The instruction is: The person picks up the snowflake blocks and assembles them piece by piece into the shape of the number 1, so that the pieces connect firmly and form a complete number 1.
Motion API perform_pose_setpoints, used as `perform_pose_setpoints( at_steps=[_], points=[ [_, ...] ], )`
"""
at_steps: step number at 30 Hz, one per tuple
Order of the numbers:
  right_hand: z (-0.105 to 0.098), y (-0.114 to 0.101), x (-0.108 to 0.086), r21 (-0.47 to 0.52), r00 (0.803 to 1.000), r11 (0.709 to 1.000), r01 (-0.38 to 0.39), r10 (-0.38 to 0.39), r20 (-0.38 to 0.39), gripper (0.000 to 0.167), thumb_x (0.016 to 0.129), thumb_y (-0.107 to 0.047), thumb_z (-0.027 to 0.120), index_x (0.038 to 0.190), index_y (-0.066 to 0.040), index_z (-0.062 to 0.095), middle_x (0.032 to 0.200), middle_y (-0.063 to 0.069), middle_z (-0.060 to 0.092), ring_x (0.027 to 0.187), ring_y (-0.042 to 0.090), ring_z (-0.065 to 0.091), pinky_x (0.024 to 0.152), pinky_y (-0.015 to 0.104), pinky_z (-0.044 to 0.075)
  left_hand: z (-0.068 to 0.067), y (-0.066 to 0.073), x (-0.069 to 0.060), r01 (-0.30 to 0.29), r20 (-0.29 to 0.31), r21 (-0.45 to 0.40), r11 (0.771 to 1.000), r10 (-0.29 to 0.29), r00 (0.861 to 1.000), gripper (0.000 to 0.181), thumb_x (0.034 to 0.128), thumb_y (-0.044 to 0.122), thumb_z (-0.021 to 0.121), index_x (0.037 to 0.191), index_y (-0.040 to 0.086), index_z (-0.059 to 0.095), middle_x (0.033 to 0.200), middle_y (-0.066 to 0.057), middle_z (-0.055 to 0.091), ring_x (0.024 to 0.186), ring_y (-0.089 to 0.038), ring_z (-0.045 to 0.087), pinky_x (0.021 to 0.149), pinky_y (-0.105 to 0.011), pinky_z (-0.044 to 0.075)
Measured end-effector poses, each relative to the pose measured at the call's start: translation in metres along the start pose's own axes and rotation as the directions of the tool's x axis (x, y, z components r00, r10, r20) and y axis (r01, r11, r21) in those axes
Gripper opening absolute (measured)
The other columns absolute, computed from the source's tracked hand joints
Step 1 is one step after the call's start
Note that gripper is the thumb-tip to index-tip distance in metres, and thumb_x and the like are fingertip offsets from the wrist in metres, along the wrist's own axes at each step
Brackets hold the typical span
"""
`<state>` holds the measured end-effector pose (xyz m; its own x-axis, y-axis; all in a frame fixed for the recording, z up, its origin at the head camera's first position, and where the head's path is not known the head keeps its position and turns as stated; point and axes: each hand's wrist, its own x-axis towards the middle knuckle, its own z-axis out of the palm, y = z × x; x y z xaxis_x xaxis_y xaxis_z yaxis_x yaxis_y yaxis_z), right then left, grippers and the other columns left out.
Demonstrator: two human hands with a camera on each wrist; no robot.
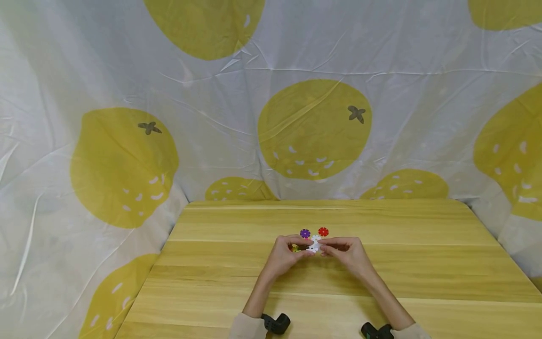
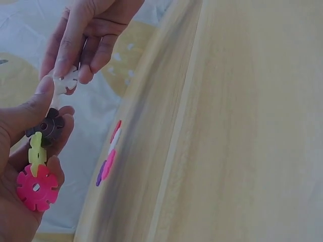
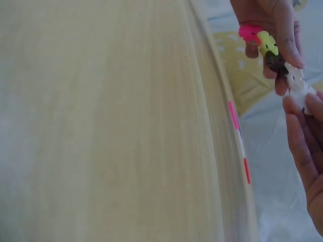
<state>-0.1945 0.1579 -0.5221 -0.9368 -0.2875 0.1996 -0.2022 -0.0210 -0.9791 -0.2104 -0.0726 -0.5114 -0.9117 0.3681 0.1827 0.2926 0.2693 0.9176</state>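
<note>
While a chain of discs point(image 2: 42, 150) is pinched near its white end by the left hand point(image 1: 282, 258), a white disc point(image 2: 68, 80) is pinched by the right hand point(image 1: 350, 258) against that end, between the two and above the bench point(image 1: 423, 268). A joining step is apparently in hand; slots must probably be aligned and pressed. Beyond, red point(image 1: 323, 231) and purple point(image 1: 305, 233) discs are laid on the bench

Linked discs point(image 2: 53, 130) partly hidden by right hand point(image 2: 83, 38); left sleeve point(image 1: 247, 327) cut off.
</note>
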Motion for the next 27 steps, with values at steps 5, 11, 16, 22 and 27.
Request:
perform_pose_setpoints(
  at_steps=[5,11,16,22,27],
  points=[
    [0.0002,0.0004,0.0007,-0.079,1.0,0.997,-0.002,0.0,-0.023,0.027,0.096,-0.006,0.073,0.118,0.009,0.073,0.114,0.031,0.073,0.088,0.021,0.079,0.081,0.042,0.063,-0.001,-0.0013,0.0,0.004,0.006,0.011,1.0,-0.004,1.0,0.022,0.0852,0.016,0.086,0.106,0.011,0.083,0.106,-0.008,0.08,0.085,-0.012,0.057,0.064,-0.018,0.037],
    [-0.0006,0.0005,-0.0005,-0.242,0.996,0.97,-0.012,-0.01,-0.09,0.025,0.093,-0.015,0.078,0.115,-0.002,0.079,0.109,0.019,0.078,0.083,0.02,0.078,0.072,0.032,0.062,-0.0036,-0.0042,-0.002,0.029,0.004,0.041,0.999,-0.03,1.0,0.021,0.0853,0.019,0.086,0.106,0.016,0.083,0.109,-0.002,0.08,0.09,-0.015,0.061,0.067,-0.018,0.038],
    [-0.0018,0.0002,-0.0008,-0.223,0.997,0.975,-0.013,-0.004,-0.078,0.018,0.093,-0.012,0.077,0.108,-0.003,0.08,0.105,0.018,0.079,0.083,0.024,0.078,0.074,0.036,0.063,-0.0043,-0.0063,-0.0031,0.032,0.028,0.081,0.996,-0.034,0.999,0.019,0.0875,0.024,0.085,0.106,0.018,0.083,0.108,0.0,0.08,0.086,-0.009,0.06,0.069,-0.019,0.041],
    [-0.0019,0.0024,-0.0004,-0.196,0.994,0.98,-0.02,-0.001,-0.106,0.017,0.094,-0.01,0.076,0.108,-0.001,0.08,0.106,0.021,0.079,0.088,0.012,0.077,0.078,0.027,0.062,-0.0023,-0.0038,-0.0025,-0.029,0.037,0.128,0.991,0.025,0.999,0.023,0.0892,0.022,0.083,0.11,0.014,0.081,0.11,-0.002,0.079,0.098,-0.015,0.069,0.083,-0.028,0.052],
    [0.0004,0.0026,0.0006,-0.151,0.99,0.987,-0.055,0.034,-0.139,0.019,0.093,-0.008,0.076,0.109,0.003,0.079,0.107,0.024,0.077,0.09,0.009,0.077,0.079,0.024,0.062,0.0027,0.0017,-0.0006,-0.151,-0.003,0.24,0.959,0.156,0.988,0.03,0.0866,0.016,0.084,0.115,0.007,0.079,0.117,-0.008,0.078,0.11,-0.023,0.071,0.094,-0.033,0.058]
  ],
)
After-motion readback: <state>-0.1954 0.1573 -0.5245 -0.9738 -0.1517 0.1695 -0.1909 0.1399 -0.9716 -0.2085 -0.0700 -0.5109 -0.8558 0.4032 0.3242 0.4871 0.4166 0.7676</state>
